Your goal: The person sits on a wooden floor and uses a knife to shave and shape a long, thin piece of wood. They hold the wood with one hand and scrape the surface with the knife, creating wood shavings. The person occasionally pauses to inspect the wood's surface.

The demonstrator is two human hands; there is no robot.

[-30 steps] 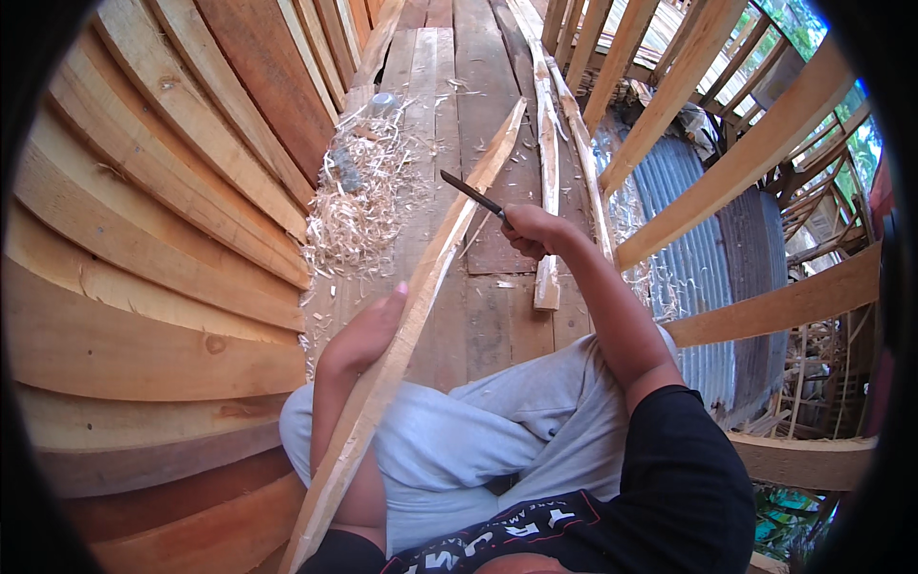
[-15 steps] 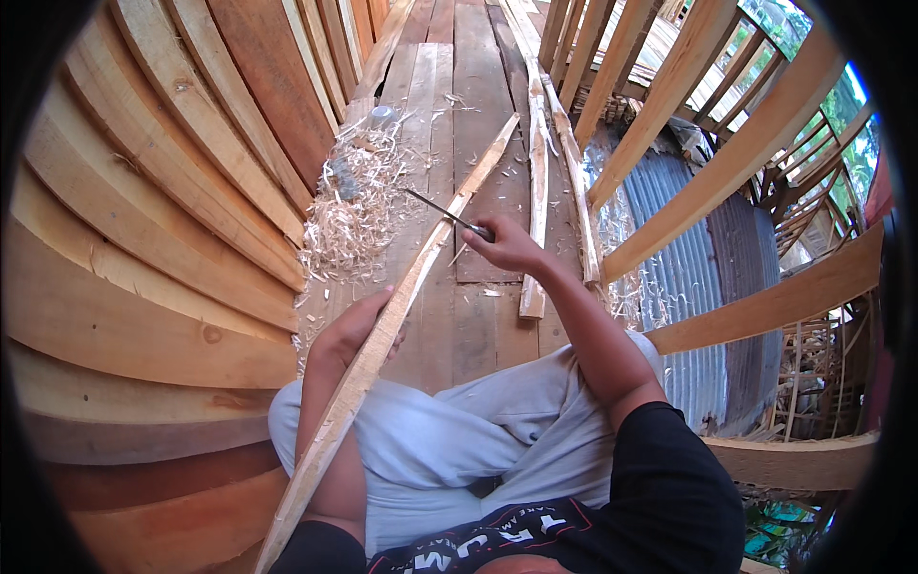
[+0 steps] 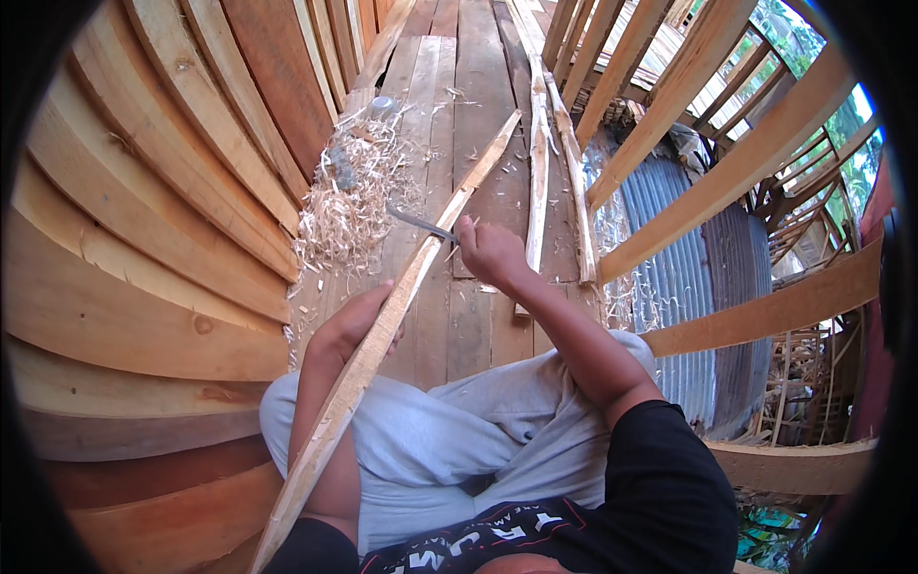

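Observation:
A long, narrow strip of pale wood (image 3: 368, 359) slants from beside my left arm up to a tip over the floorboards. My left hand (image 3: 361, 320) is closed around its middle from the left, the fingers partly hidden beneath the wood. Beyond it, my right hand (image 3: 491, 253) grips the handle of a knife (image 3: 421, 224), the handle mostly covered by my fist. The thin blade crosses the strip and rests against it, its tip pointing left toward a pile of curly wood shavings (image 3: 344, 215).
Upright planks (image 3: 163, 230) line the left side. Slatted wooden railings (image 3: 727, 172) stand on the right, with corrugated metal sheets (image 3: 674, 287) below. Two long wooden strips lie on the floorboards (image 3: 478, 96), one the nearer strip (image 3: 537, 191). A clear jar (image 3: 382, 106) sits by the shavings.
My right hand and the knife have slid a little nearer along the strip, and the fist has turned. My left hand keeps its hold.

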